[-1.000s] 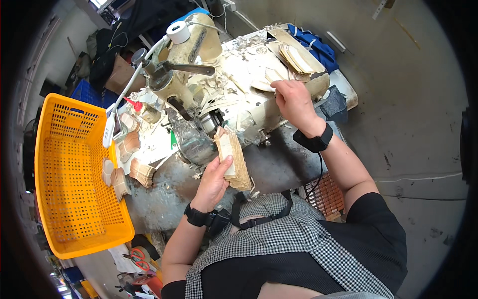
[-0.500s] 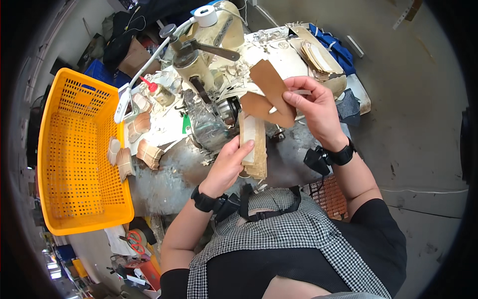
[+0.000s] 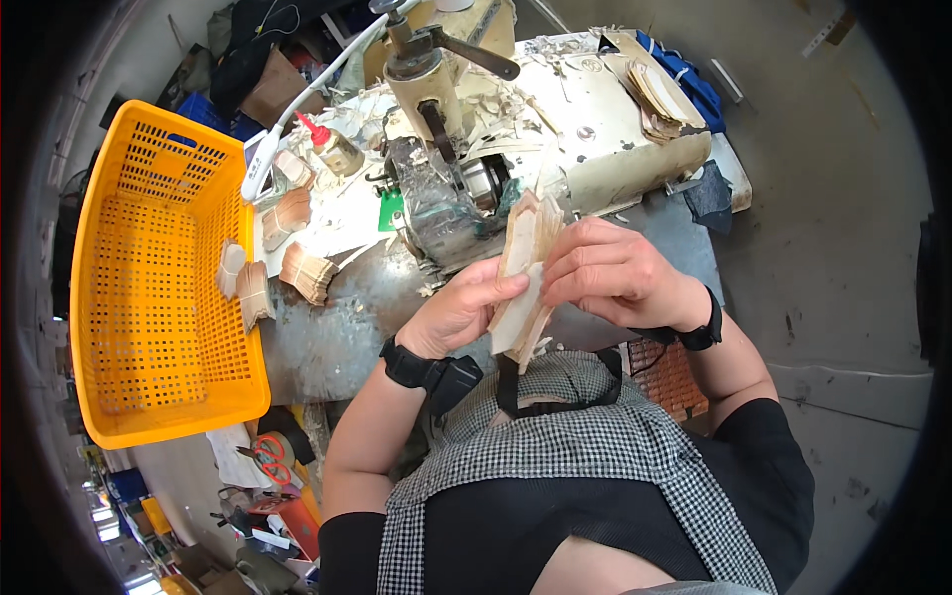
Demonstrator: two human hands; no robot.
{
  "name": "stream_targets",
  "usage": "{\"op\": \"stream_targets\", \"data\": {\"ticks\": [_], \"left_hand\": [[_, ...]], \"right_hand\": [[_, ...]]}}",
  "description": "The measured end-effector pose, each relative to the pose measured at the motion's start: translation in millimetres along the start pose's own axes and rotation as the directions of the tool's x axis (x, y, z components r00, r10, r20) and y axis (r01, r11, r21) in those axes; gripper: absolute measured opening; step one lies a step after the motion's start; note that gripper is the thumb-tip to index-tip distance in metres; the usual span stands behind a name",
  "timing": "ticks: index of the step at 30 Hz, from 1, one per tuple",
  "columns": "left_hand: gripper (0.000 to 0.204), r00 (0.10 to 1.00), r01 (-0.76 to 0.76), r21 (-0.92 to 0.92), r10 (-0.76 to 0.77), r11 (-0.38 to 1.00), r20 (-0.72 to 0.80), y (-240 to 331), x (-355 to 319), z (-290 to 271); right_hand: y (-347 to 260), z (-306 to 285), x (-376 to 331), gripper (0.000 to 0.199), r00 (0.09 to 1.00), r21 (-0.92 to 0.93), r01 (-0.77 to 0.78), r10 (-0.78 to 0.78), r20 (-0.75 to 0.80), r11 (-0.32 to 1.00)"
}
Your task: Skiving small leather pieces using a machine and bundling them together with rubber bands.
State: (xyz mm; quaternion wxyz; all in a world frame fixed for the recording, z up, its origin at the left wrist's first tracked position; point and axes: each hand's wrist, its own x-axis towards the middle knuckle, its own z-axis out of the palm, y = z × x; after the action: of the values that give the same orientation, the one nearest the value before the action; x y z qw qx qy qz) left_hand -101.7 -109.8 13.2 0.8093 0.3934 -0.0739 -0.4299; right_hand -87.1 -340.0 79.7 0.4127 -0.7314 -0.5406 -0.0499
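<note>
Between my hands, in front of the machine, a stack of thin leather pieces (image 3: 518,243) stands tilted, pale sides showing. My left hand (image 3: 458,305) grips its left side, thumb lying across the pale face. On the opposite edge, the bent fingers of my right hand (image 3: 620,273) close on the stack; the fingertips are partly hidden against it. Just beyond is a cream bench machine (image 3: 421,84) with a dark lever on top and a round metal part facing me. Small bundles of cut pieces (image 3: 307,273) lie to the left on the worktop.
A yellow plastic basket (image 3: 253,392) stands at the left. Near the bundles are a bottle with a red tip (image 3: 335,149) and a white power strip (image 3: 260,169). Pale shavings litter the machine. More leather pieces (image 3: 656,94) lie at the far right; orange-handled scissors (image 3: 270,461) are lower left.
My right hand has come down and left to the stack, and the brown pieces it held fanned out are now together with it. The stack is tilted differently; the view has shifted slightly.
</note>
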Motion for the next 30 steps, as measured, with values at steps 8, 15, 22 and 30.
{"op": "stream_targets", "data": {"ticks": [8, 15, 22, 30], "left_hand": [[0.046, 0.994, -0.057, 0.058, 0.062, 0.997, -0.094, 2.5, 1.6, 8.6], [0.039, 0.995, -0.093, 0.029, 0.095, 0.995, -0.041, 0.8, 5.9, 10.7], [0.040, 0.994, -0.076, 0.111, 0.085, 0.991, -0.076, 1.7, 6.4, 11.2], [0.042, 0.992, -0.063, 0.359, 0.099, 0.931, -0.081, -4.9, 11.2, 7.4]], "right_hand": [[-16.2, 4.0, -21.0, 0.017, 0.897, 0.309, -0.100, 0.220, -0.383, 0.946], [-12.8, 36.5, -20.5, 0.024, 0.945, -0.444, -0.148, -0.005, -0.326, 0.884], [-21.6, 62.8, -26.3, 0.028, 0.786, -0.199, -0.399, 0.222, -0.577, 0.895], [-21.7, 78.4, -32.0, 0.036, 0.405, 0.758, -0.439, 0.860, -0.312, 0.482]]}}
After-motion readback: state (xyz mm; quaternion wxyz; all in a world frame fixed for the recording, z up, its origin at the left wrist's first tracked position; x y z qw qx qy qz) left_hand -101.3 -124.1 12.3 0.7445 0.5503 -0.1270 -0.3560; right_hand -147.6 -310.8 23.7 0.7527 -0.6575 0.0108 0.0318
